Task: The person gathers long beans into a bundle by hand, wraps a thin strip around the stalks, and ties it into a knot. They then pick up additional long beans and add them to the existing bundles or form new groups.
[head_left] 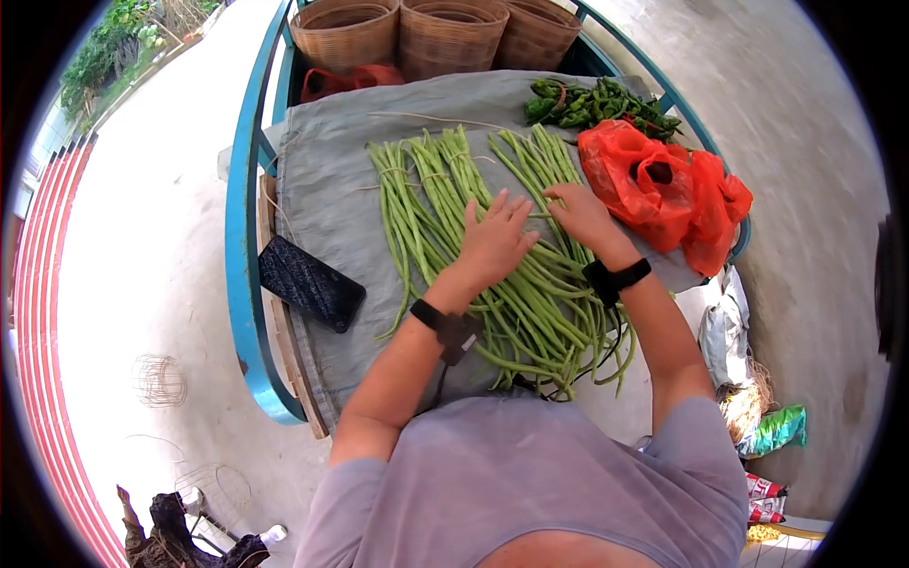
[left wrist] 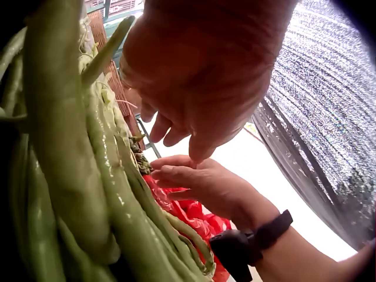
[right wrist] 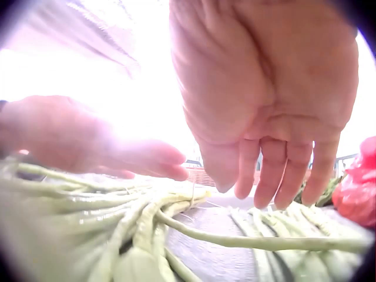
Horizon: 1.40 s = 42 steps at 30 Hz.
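Note:
Long green beans (head_left: 421,204) lie side by side on a grey cloth, several bundles tied near their upper ends. My left hand (head_left: 497,241) is spread over the middle of the beans, palm down, with nothing in its fingers. Close beside it, my right hand (head_left: 582,218) hovers over a looser group of beans (head_left: 542,151) on the right. Its fingers (right wrist: 273,170) reach down, relaxed and slightly parted, holding nothing. A single bean (right wrist: 258,241) stretches across the gap between the two groups, below the right fingertips. Both wrists wear black bands.
Red plastic bags (head_left: 644,180) sit right of the beans, with green peppers (head_left: 606,104) behind them. Wicker baskets (head_left: 346,38) stand at the back. A black phone (head_left: 312,282) lies on the left, near the blue cart rail (head_left: 241,218). The grey cloth (head_left: 322,161) covers the surface.

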Each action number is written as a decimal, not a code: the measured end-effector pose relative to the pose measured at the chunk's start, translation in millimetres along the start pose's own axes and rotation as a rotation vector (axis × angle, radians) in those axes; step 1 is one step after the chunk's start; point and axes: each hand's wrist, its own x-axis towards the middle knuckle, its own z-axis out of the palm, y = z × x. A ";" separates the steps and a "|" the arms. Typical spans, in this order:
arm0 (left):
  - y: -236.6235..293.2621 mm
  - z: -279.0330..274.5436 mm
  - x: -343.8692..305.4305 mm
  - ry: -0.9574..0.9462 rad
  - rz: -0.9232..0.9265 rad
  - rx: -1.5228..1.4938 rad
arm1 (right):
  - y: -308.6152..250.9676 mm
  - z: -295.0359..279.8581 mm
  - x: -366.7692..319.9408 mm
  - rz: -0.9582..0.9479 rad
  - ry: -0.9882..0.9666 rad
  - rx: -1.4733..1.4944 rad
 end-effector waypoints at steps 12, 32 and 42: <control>-1.7 9.0 0.9 -0.255 -0.064 0.133 | 3.9 -18.5 -73.7 0.113 -0.012 -0.033; 3.4 3.9 -1.8 -0.228 -0.040 0.068 | 2.0 29.1 38.6 0.230 -0.131 -0.392; 11.3 -39.4 -0.6 -0.012 -0.507 -1.355 | -10.4 20.6 39.3 0.267 -0.206 -0.273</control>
